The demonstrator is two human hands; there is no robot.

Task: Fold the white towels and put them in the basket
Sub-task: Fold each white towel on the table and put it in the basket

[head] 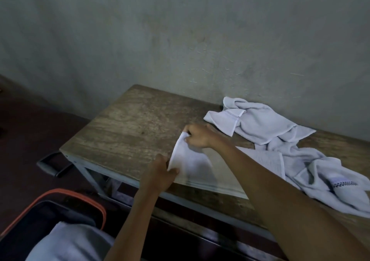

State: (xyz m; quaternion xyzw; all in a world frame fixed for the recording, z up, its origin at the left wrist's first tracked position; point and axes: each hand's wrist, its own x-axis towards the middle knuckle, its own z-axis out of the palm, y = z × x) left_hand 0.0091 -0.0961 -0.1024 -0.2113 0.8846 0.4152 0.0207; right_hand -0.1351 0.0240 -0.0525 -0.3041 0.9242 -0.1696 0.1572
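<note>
Left hand (160,173), right hand (198,136) pinch towel (192,165) edge

Legible text: none that I can make out.
Held towel (190,162): plain white where it faces me, no mark on it.
Crumpled towel (260,124), 1 o'clock on the table (124,124): a thin stitched band near one edge, too fine to read as letters.
Loose towel (320,180), 4 o'clock on the table: a woven band of dark checks, a pattern only.
</note>
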